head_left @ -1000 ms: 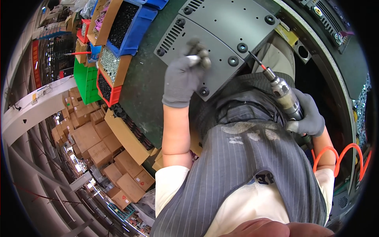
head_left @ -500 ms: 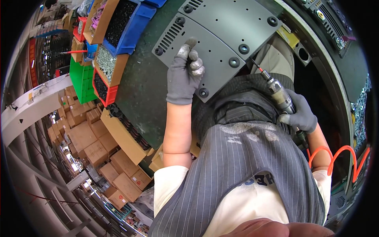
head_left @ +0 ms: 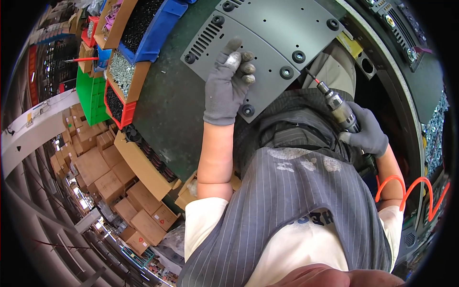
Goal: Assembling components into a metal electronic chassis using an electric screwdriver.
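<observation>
Two grey metal panels lie side by side, a near panel (head_left: 263,88) and a far panel (head_left: 287,28), both with small holes and round black feet. My gloved left hand (head_left: 228,83) is over the near panel, thumb against curled fingers and the index stretched further out. Whatever it holds, if anything, is hidden. One black foot (head_left: 247,110) sits at the near panel's closest corner, another foot (head_left: 287,72) at its right corner. My gloved right hand (head_left: 366,130) grips an air screwdriver (head_left: 340,109) beside my lap. Its bit points up-left toward the panels' right edge, apart from them.
Left of the panels on the dark green bench (head_left: 167,100) stand a blue bin (head_left: 165,28) of black parts, a box of silver screws (head_left: 122,74) and a red bin (head_left: 126,115). An orange coiled hose (head_left: 420,184) hangs by my right arm. Stacked cartons (head_left: 112,186) are beyond.
My left hand has shifted slightly right and its fingers have loosened a little. The right hand with the air screwdriver has barely moved. The view has shifted slightly.
</observation>
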Demonstrator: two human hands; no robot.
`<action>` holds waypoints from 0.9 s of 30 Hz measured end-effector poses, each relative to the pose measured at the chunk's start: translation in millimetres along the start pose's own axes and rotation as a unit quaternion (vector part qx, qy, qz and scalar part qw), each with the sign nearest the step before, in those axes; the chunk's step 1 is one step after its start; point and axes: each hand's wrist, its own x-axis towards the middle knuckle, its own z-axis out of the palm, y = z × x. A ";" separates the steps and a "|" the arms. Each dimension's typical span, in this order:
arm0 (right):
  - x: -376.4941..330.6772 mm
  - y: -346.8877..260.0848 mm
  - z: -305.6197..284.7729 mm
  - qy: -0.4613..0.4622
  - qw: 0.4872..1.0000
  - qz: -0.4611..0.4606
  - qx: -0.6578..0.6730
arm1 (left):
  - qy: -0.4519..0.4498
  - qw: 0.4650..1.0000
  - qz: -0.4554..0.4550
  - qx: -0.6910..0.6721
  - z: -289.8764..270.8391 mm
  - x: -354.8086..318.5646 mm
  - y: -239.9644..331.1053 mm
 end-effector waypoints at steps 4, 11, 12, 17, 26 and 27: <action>1.6 1.1 -0.8 0.003 1.000 -0.012 0.005 | -0.016 1.000 0.000 -0.021 -8.2 0.0 -1.9; -1.4 -2.6 -0.7 0.003 1.000 0.003 0.013 | 0.007 0.999 -0.002 -0.033 -5.1 -4.5 4.8; -4.2 -2.8 0.1 0.001 0.999 0.016 0.034 | 0.041 0.998 -0.001 -0.038 -3.0 -7.7 6.9; -16.8 -16.4 -0.6 -0.017 0.995 0.047 0.084 | -0.006 0.997 -0.004 -0.071 -19.0 -24.1 13.2; 29.9 -71.6 29.1 -0.148 0.975 -0.037 0.161 | 0.019 0.998 -0.001 0.052 7.4 -41.3 3.4; 32.7 -72.5 32.9 -0.147 0.974 -0.047 0.168 | 0.021 0.998 0.005 0.056 7.8 -43.4 3.8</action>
